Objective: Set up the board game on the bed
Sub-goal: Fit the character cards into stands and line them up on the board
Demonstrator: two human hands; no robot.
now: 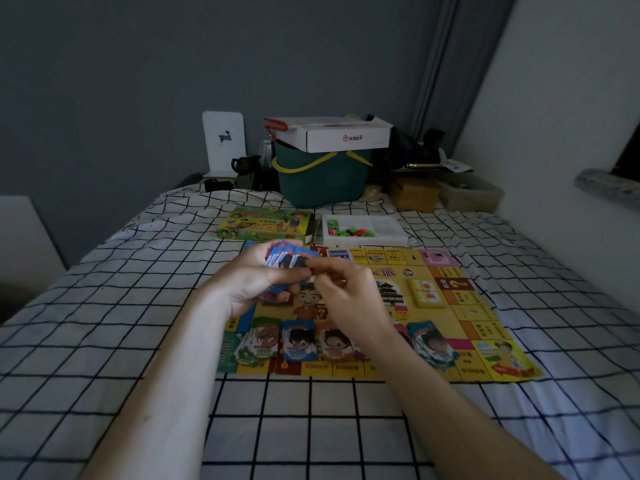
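Glossy blue card fan [289, 263] gripped in left hand [249, 282], right hand [349, 292] fingers pinching one card, yellow board [450, 317] flat.

Board game laid out on a bed [104, 306].

The board [450, 317] lies on the bed, card piles [298, 341] along its near edge. Behind it sit the game box [265, 223] on the left and a tray [363, 230] of pieces on the right. A basket [322, 178] stands farther back, a carton [346, 135] on top.

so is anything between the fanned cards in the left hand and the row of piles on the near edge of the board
Only the right hand, pinching at the fanned cards held by the left hand; its forearm crosses over the row of piles on the board.
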